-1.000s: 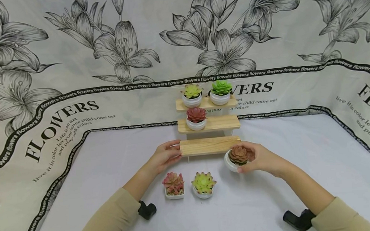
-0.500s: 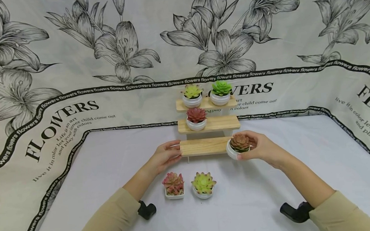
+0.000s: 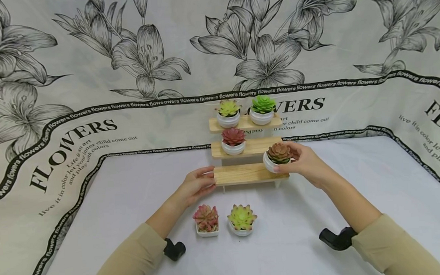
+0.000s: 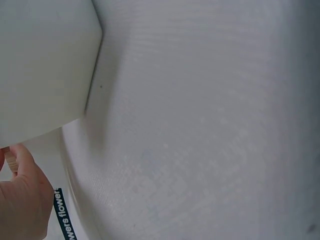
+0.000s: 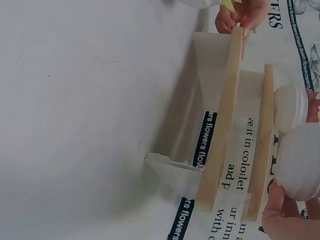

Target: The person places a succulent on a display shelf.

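My right hand (image 3: 308,165) holds a brown potted succulent (image 3: 279,154) by its round white pot, over the right end of the lowest board of a three-tier wooden plant stand (image 3: 239,175). In the right wrist view the white pot (image 5: 299,162) shows above the boards, fingertips against its side. At the left end of that lowest board, my left hand (image 3: 196,186) grips the edge between thumb and fingers. In the left wrist view the hand (image 4: 25,197) appears beside the stand's white side support (image 4: 45,65).
A yellow-green succulent (image 3: 228,109) and a bright green one (image 3: 262,106) stand on the top board. A dark red succulent (image 3: 233,140) is on the middle board's left. In front, on the white cloth, sit a pink succulent (image 3: 206,218) and a lime-green one (image 3: 241,218).
The right hand has lifted the brown potted succulent from in front of the stand's right end up and back over the lowest board. The left hand stays where it was.
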Demonstrator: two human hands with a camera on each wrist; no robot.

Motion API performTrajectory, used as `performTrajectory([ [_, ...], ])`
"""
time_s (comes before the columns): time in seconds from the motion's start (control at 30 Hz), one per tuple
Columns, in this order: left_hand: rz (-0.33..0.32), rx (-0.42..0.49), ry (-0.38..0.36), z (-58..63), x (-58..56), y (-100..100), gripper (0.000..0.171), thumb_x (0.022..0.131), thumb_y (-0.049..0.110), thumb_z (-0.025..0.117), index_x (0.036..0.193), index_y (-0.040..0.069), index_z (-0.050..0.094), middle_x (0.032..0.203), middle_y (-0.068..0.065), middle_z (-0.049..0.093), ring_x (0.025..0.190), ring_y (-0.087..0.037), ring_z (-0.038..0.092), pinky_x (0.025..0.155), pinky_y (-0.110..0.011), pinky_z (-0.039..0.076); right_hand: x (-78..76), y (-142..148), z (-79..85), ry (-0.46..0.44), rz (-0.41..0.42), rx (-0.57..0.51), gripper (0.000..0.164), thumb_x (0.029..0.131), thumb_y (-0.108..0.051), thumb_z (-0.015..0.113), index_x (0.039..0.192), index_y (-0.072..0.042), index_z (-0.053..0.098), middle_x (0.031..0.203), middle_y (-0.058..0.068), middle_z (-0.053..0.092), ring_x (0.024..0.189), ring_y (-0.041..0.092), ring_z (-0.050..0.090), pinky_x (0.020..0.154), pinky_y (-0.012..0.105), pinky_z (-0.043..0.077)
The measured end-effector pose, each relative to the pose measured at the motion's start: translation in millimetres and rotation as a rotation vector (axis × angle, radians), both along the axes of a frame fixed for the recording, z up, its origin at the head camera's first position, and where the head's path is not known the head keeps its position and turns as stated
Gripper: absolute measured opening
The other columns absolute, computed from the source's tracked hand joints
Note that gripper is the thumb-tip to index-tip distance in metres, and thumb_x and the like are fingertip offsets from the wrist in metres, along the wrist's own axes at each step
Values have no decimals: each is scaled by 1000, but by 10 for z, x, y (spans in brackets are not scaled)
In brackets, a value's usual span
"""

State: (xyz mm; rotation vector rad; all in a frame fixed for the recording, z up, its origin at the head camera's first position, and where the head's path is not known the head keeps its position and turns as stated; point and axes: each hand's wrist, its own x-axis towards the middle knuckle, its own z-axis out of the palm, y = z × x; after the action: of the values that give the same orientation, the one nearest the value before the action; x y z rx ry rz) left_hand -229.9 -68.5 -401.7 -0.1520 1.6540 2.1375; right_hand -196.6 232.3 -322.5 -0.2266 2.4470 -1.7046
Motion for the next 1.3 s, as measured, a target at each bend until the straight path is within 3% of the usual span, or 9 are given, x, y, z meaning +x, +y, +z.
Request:
performTrajectory([
  [0.3, 1, 12, 11, -1, 1, -9, 52, 85, -14, 52, 136, -3, 42, 109, -13, 54, 82, -14, 59, 75, -25, 55, -166, -119, 46, 13, -24, -16, 70, 78, -9, 75, 137, -1, 38, 129, 14, 45, 114, 23, 45, 86, 20, 47],
  [0.57, -5, 17, 18, -10, 11, -22, 53, 85, -14, 52, 136, -5, 41, 108, -13, 54, 80, -13, 59, 74, -25, 55, -320, -204, 48, -14, -79, -44, 75, 78, -11, 74, 142, -5, 35, 138, 15, 40, 129, 30, 34, 104, 43, 35],
  [0.83, -8, 13, 21, -5, 5, -14, 52, 86, -13, 52, 136, -4, 41, 109, -13, 54, 81, -13, 59, 75, -25, 55, -434, -265, 56, -21, -102, -76, 71, 80, -10, 73, 141, -6, 36, 139, 14, 37, 126, 28, 37, 103, 41, 37],
  [1.07, 2, 7, 11, -15, 0, -16, 52, 86, -13, 52, 136, -3, 42, 110, -14, 54, 83, -15, 58, 77, -26, 55, -479, -276, 61, -58, -140, -58, 77, 82, -17, 72, 145, -7, 29, 150, 13, 22, 139, 29, 16, 110, 42, 26],
  [1.2, -1, 9, 13, -21, -5, -17, 52, 86, -13, 52, 136, -3, 42, 111, -15, 53, 83, -15, 58, 77, -26, 54, -464, -264, 56, -48, -154, -58, 76, 82, -14, 72, 145, -7, 30, 148, 14, 28, 135, 28, 26, 107, 40, 33],
  [1.3, -7, 8, 19, -18, -1, -15, 52, 86, -13, 52, 136, -3, 42, 113, -16, 53, 83, -14, 59, 77, -26, 54, -429, -242, 51, -28, -169, -57, 74, 82, -13, 72, 143, -8, 33, 140, 15, 36, 122, 26, 39, 97, 32, 43],
])
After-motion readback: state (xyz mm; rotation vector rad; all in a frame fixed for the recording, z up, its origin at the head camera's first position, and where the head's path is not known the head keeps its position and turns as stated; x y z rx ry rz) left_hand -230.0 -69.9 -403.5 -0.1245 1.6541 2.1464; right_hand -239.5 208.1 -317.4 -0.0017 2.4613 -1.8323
